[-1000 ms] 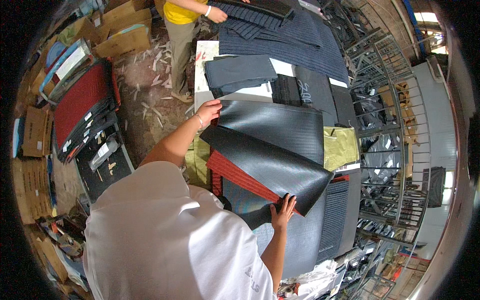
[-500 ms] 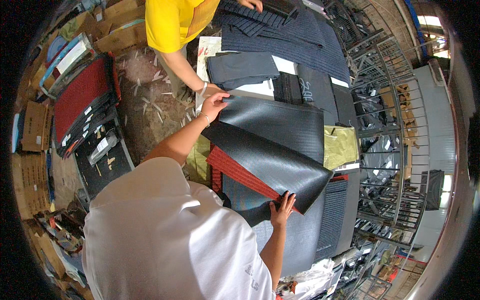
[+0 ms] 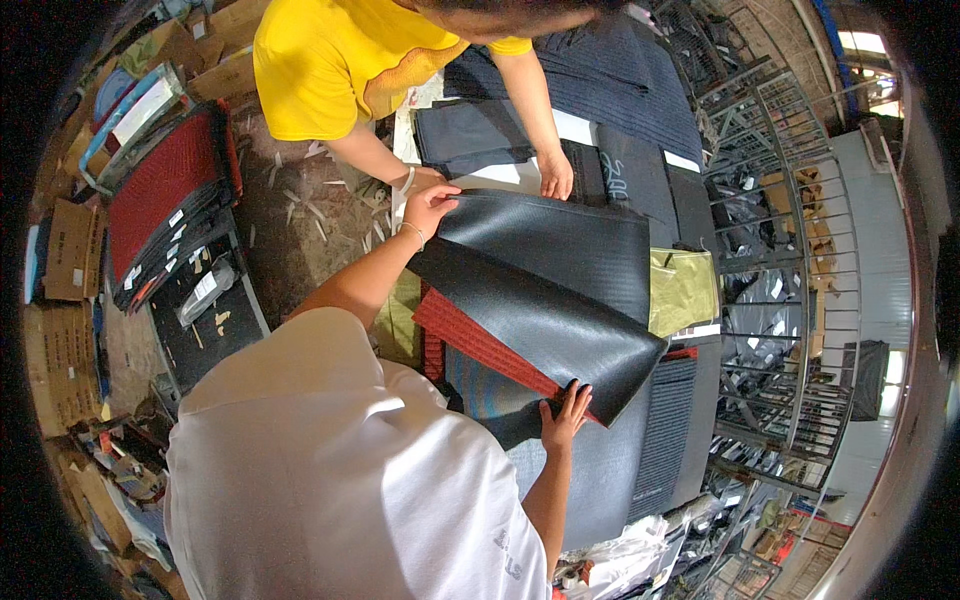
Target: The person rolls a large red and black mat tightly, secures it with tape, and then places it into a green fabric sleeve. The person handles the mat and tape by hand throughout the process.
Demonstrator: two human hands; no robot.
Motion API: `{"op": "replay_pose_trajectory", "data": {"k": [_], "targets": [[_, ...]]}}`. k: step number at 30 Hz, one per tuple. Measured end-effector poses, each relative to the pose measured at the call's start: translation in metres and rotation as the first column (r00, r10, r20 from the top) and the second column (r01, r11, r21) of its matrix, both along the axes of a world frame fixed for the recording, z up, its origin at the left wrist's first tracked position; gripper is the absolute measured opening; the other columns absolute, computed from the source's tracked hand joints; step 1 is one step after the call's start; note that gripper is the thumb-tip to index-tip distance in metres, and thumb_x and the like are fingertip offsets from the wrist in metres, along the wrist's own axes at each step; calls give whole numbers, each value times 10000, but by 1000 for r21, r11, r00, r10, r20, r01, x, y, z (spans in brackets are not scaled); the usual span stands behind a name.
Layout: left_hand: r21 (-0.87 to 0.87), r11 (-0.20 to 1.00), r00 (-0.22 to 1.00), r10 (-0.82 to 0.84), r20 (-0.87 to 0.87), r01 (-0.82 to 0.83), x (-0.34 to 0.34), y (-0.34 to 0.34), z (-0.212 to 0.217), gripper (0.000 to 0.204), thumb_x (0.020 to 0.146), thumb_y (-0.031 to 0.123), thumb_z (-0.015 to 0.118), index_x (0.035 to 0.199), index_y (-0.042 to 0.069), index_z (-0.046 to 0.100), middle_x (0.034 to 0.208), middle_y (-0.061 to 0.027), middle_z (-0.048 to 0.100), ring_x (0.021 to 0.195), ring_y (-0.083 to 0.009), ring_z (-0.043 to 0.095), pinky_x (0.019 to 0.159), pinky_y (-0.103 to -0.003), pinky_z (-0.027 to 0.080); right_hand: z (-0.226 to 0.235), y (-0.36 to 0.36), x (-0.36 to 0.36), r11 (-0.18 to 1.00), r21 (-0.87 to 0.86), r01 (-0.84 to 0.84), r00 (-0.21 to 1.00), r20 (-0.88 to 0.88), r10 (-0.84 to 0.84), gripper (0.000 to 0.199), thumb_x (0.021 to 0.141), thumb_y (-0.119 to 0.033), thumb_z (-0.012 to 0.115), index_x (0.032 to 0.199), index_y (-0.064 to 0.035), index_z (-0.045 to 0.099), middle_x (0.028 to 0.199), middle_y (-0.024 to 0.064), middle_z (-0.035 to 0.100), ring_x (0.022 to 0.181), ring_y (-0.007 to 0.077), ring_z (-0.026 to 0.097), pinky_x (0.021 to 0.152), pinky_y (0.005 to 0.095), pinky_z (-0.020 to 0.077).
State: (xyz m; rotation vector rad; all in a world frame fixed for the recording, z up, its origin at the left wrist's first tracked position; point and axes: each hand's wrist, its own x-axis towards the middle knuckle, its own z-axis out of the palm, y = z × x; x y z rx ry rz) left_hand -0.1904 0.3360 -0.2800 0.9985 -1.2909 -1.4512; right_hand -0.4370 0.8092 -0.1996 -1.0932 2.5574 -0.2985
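Note:
A floor mat (image 3: 545,260), smooth black on its upturned side, lies across the table in front of me. Its folded edge shows a ribbed red face (image 3: 480,340). At the mat's far left corner, my left hand (image 3: 430,212) is closed, pinching the edge. My right hand (image 3: 567,415) rests at the near edge, fingers stretched out and apart against the mat. Across from me, a person in a yellow shirt has one hand (image 3: 424,180) by the same far left corner, close to my left hand, and the other hand (image 3: 556,175) at the mat's far edge.
Folded dark mats (image 3: 475,130) and ribbed dark sheets (image 3: 610,85) lie beyond. An olive-yellow bag (image 3: 682,290) sits at the mat's right. Metal racks (image 3: 790,300) stand farther right. A pile of red and black mats (image 3: 170,190) and cardboard boxes (image 3: 65,350) are at the left.
The person in yellow has leaned in over the table and brought a second hand down to the mat's far edge. My hands and the mat have hardly moved.

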Motion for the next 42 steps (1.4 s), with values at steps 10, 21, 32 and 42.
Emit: {"op": "replay_pose_trajectory", "data": {"k": [10, 21, 32, 42], "targets": [[-115, 993, 998, 12, 69, -4, -2, 6, 9, 193, 893, 10, 773, 1082, 47, 769, 975, -17, 748, 858, -95, 667, 809, -248, 533, -5, 3, -2, 1000, -9, -13, 1000, 5, 13, 1014, 892, -396, 776, 1676, -253, 149, 1751, 131, 5, 1600, 414, 28, 1173, 753, 156], [-112, 993, 991, 38, 127, -23, 1, 14, 23, 130, 909, 100, 800, 1007, 24, 761, 960, -47, 775, 839, -87, 684, 791, -248, 540, -3, 3, -2, 1000, 1, -12, 1000, 13, 12, 999, 902, -435, 759, 1676, -264, 151, 1752, 126, -7, 1601, 410, 29, 1179, 749, 143], [-25, 998, 995, 55, 81, -53, 2, 8, 7, 109, 980, 74, 697, 1055, 47, 772, 956, -7, 746, 848, -82, 633, 788, -250, 499, -2, 1, 0, 1000, -17, 0, 1000, 20, 1, 969, 918, -383, 747, 1675, -281, 151, 1752, 131, 16, 1605, 396, 17, 1202, 710, 115], [-172, 977, 971, 157, 178, -126, -1, 10, 11, 341, 967, -39, 643, 1275, 108, 645, 961, -39, 699, 874, -137, 653, 833, -289, 524, -3, 1, -1, 1000, -11, -9, 1000, 6, 9, 1018, 887, -428, 771, 1677, -277, 147, 1754, 108, -6, 1603, 399, 34, 1194, 734, 132]]}}
